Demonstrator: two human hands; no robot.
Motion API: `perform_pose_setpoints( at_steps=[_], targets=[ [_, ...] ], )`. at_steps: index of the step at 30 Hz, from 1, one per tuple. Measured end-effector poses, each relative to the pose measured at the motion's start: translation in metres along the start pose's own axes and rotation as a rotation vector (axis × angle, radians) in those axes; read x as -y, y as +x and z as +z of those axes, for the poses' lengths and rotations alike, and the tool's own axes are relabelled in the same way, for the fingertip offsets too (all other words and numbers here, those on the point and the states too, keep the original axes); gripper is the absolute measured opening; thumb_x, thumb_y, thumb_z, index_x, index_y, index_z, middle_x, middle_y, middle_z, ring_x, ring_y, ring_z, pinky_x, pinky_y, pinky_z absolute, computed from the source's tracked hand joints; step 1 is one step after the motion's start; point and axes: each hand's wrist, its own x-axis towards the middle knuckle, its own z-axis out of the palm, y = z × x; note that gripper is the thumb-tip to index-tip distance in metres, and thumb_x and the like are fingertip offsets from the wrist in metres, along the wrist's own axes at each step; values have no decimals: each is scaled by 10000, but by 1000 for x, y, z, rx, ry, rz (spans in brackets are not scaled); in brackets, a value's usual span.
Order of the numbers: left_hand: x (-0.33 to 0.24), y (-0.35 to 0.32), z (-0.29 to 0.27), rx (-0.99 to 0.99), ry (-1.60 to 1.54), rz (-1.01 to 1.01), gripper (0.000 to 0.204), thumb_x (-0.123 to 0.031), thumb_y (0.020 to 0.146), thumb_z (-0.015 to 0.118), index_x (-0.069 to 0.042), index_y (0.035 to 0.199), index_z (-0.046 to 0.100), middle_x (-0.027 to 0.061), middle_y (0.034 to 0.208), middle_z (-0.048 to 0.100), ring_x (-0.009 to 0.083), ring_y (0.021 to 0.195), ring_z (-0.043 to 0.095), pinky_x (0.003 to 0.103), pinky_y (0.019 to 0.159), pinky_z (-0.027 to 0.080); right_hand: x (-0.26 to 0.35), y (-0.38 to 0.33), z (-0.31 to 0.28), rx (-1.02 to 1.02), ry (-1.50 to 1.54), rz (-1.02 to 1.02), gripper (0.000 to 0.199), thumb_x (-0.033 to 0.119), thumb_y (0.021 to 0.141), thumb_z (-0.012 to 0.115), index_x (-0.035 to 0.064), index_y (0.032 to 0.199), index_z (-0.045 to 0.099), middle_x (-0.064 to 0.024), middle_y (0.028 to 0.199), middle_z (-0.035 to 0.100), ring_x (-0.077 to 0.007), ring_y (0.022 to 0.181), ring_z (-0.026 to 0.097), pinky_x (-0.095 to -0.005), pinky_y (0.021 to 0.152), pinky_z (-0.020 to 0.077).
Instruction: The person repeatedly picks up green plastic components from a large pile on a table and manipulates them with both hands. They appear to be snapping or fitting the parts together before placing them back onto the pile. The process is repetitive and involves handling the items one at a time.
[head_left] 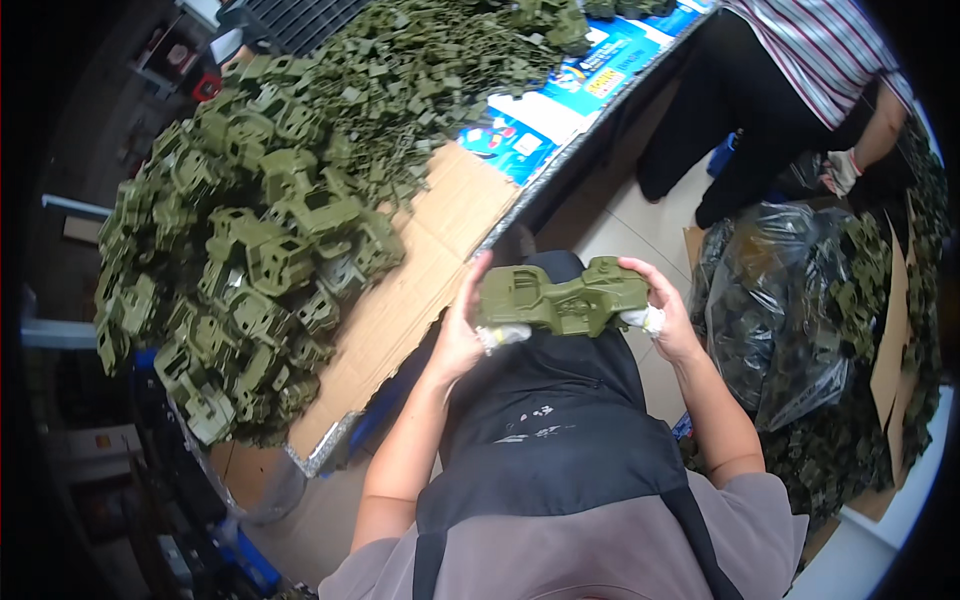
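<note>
Between my two hands I hold an olive-green plastic toy vehicle body [563, 299], level above my lap. My left hand [466, 325] grips its left end, with white wrapping on some fingers. The right end is held by my right hand [668, 312], where white wrapping also covers fingertips. Openings and moulded recesses show on the upper side of the body. To the left, a large heap of similar green vehicle bodies [270, 250] lies on the table, some way from my left hand.
Smaller green parts [420, 80] spread across the far table beside a dark crate [300, 20]. Bare cardboard [400, 290] lines the near table edge. On my right stands a carton with a clear plastic bag [775, 310] and more green parts. Another person [780, 90] bends over it.
</note>
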Motion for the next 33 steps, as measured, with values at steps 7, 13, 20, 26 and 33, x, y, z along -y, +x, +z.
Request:
perform_pose_setpoints(
  at_steps=[7, 13, 20, 26, 33],
  targets=[
    [-16, -21, 10, -16, 519, 183, 634, -113, 600, 781, -76, 1151, 470, 108, 1144, 521, 214, 1086, 500, 317, 917, 404, 17, -8, 7, 112, -451, -137, 588, 127, 611, 744, 70, 1148, 513, -85, 1118, 521, -224, 1058, 486, -313, 940, 347],
    [-20, -34, 7, -20, 112, 27, 902, -91, 562, 801, -45, 1284, 261, 137, 1188, 451, 244, 1115, 466, 360, 946, 390, 40, 10, 17, 394, -484, -300, 597, 81, 669, 654, 65, 1223, 430, -116, 1168, 464, -261, 1115, 414, -340, 956, 303],
    [9, -35, -19, -82, 369, 210, 928, -70, 457, 838, -25, 1245, 352, 115, 1213, 411, 214, 1071, 475, 325, 902, 414, 46, -2, 17, 360, -572, -351, 617, 10, 664, 608, 97, 1247, 424, -119, 1158, 468, -289, 1083, 455, -348, 928, 353],
    [-17, -27, -11, -107, 286, 116, 1235, -119, 506, 834, -163, 1383, -34, 144, 1235, 405, 268, 1126, 442, 383, 929, 376, 20, 14, 11, 235, -284, -210, 559, 24, 710, 617, 69, 1237, 435, -92, 1184, 493, -215, 1090, 470, -309, 904, 393],
    [-8, -32, -31, -362, 103, 67, 673, -35, 755, 590, -76, 1339, 259, 133, 1126, 504, 187, 1036, 494, 295, 867, 403, 13, 140, -45, -374, 576, -137, 412, 205, 888, 467, 131, 1275, 346, -52, 1171, 485, -240, 1078, 480, -444, 879, 427]
  ],
)
